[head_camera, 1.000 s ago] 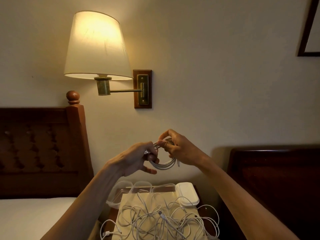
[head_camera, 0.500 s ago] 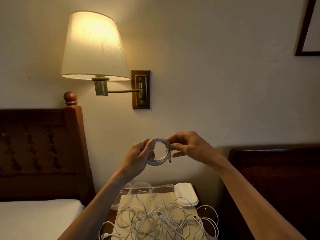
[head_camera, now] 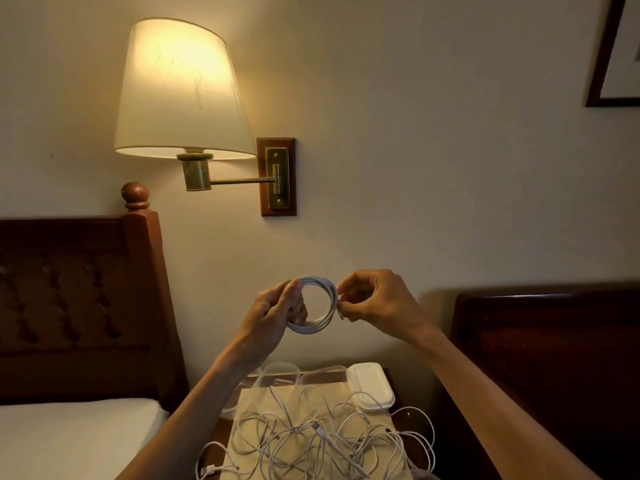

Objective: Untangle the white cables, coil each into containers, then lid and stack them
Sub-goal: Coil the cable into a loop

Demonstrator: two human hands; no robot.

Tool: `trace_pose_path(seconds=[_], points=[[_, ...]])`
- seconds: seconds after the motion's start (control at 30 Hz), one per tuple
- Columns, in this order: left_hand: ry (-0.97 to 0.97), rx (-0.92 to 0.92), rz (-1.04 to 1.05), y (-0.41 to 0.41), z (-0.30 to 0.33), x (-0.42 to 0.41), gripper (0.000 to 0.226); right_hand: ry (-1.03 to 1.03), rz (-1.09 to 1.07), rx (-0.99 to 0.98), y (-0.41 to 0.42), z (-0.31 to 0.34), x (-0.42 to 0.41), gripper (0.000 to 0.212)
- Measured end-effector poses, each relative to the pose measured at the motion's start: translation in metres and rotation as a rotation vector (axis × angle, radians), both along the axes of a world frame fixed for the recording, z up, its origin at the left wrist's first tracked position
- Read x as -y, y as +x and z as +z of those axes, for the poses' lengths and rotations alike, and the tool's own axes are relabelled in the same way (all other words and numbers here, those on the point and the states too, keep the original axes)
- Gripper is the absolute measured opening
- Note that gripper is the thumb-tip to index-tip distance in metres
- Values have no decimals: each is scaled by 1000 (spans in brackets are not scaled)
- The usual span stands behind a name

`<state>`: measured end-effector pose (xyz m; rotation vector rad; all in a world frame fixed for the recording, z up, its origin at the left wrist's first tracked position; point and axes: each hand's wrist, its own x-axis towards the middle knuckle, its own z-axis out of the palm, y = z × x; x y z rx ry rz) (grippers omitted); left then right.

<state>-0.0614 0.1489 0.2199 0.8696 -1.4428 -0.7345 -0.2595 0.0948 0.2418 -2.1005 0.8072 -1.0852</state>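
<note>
Coil [head_camera: 317,306] of white cable, one, wound into a neat round ring of several turns, held up in the air in front of the wall, above the nightstand. Left hand [head_camera: 277,311] closed on the coil's left side, thumb over the top turns. Right hand [head_camera: 375,301] pinches the right side with fingertips [head_camera: 343,299] nearly shut. Below: one tangled heap of white cables [head_camera: 318,441], count not readable; at least three clear containers [head_camera: 280,375] in a row; one white stack of lids [head_camera: 372,386] beside them. One wall lamp [head_camera: 183,95], lit.
</note>
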Motion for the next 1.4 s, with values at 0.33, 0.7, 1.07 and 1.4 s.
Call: trace_pose_path(seconds=[0.33, 0.7, 1.07, 1.4], points=[[-36, 16, -32, -2, 1, 3, 35, 90, 57, 442, 11, 1, -5, 17], [-135, 264, 143, 3, -5, 9, 31, -64, -21, 150, 7, 14, -3, 10], [-108, 49, 55, 1, -2, 10, 34, 395, 177, 456, 10, -5, -6, 25], [-41, 114, 96, 4, -11, 15, 37, -46, -49, 163, 16, -3, 0, 9]])
